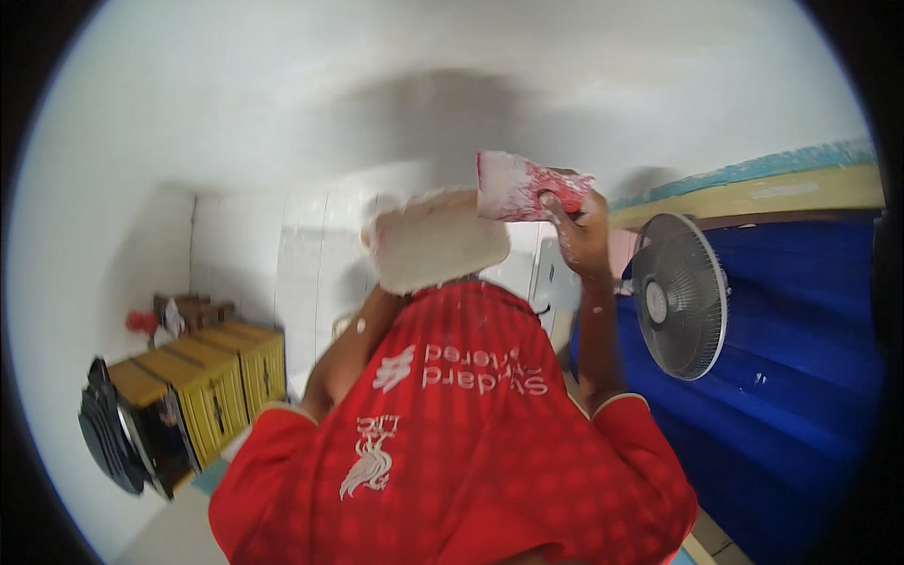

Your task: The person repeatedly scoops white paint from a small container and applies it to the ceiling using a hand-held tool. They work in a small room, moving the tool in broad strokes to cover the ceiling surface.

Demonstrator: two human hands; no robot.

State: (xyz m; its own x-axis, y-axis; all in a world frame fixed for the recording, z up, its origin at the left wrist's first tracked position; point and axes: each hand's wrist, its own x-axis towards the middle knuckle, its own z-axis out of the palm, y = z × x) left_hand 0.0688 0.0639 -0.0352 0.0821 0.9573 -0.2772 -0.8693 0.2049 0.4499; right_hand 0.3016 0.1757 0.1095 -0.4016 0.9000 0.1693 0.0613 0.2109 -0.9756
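My left hand supports an off-white rounded tray in front of my chest; most of the hand is hidden behind it. Whitish paste seems to cover the tray's face and edge. Just to the right and a little higher, my right hand is closed around a red putty scraper. White paste is smeared over the scraper's broad flat end, which lies close to the tray's upper right corner. White spots mark my right thumb and both forearms.
A standing fan is close by my right arm, before a blue curtain. To the left stand a yellow-brown wooden cabinet and a stack of dark chairs. A white wall rises ahead, with shadows on it.
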